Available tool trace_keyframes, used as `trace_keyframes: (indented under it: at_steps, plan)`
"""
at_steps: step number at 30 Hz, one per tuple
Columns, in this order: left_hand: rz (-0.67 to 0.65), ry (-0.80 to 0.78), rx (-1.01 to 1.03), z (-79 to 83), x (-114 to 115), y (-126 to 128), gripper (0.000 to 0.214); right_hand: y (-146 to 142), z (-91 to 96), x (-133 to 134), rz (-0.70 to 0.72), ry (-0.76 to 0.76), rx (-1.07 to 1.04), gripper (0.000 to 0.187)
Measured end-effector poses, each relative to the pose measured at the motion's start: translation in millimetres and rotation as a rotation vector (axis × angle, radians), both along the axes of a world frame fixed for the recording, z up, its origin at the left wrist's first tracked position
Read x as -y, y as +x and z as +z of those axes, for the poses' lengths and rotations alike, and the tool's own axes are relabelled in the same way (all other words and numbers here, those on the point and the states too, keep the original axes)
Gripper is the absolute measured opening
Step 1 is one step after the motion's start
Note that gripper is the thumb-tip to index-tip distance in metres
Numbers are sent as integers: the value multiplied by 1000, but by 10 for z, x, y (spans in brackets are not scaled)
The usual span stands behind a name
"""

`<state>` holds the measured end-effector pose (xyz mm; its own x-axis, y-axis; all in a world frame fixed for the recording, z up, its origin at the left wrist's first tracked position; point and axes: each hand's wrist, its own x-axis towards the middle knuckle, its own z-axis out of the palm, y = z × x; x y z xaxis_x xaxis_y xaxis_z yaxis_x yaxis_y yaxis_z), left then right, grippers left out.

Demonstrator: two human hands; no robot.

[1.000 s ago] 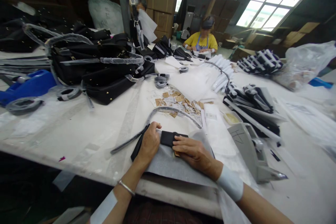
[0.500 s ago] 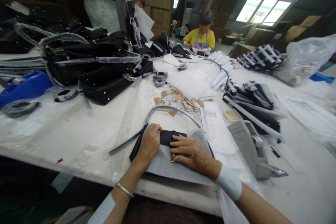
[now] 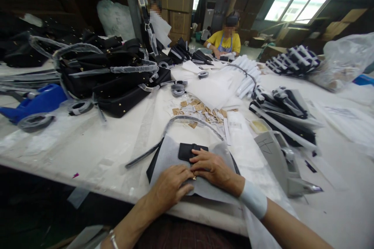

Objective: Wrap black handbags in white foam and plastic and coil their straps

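The black bag (image 3: 154, 169) lies on the bench (image 3: 96, 163) directly under both hands, mostly covered by a grey felt sheet (image 3: 172, 159). The left hand (image 3: 171, 183) and right hand (image 3: 214, 169) press on the sheet, fingers curled inward, fingertips meeting at a small gold fitting (image 3: 194, 177); whether it is pinched cannot be told. A black flap (image 3: 189, 151) shows just beyond the right fingers. Farther away lie a curved strap (image 3: 193, 119) and scattered tan labels (image 3: 194, 111).

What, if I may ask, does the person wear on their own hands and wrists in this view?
The left hand is bare, with a thin silver bangle at the wrist. The right hand is also bare, with a wide white band around the wrist.
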<state>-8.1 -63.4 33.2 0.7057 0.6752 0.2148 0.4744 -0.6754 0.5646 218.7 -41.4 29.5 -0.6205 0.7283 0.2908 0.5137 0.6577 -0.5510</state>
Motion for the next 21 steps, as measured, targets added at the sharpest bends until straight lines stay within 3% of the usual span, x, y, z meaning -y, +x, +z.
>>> trace_keyframes:
  at_steps: [4,7,11,21]
  plan:
    - [19,80,69,-159,38,13,19,-43,12,-22,27,43,38,12]
    - [16,134,68,-154,77,21,20,-73,61,-44,65,74,63,11]
    - [41,74,-12,-98,139,16,36,-92,88,-52,87,96,163,13]
    - [55,132,38,-254,128,7,46,-329,163,90,-184,41,392,6]
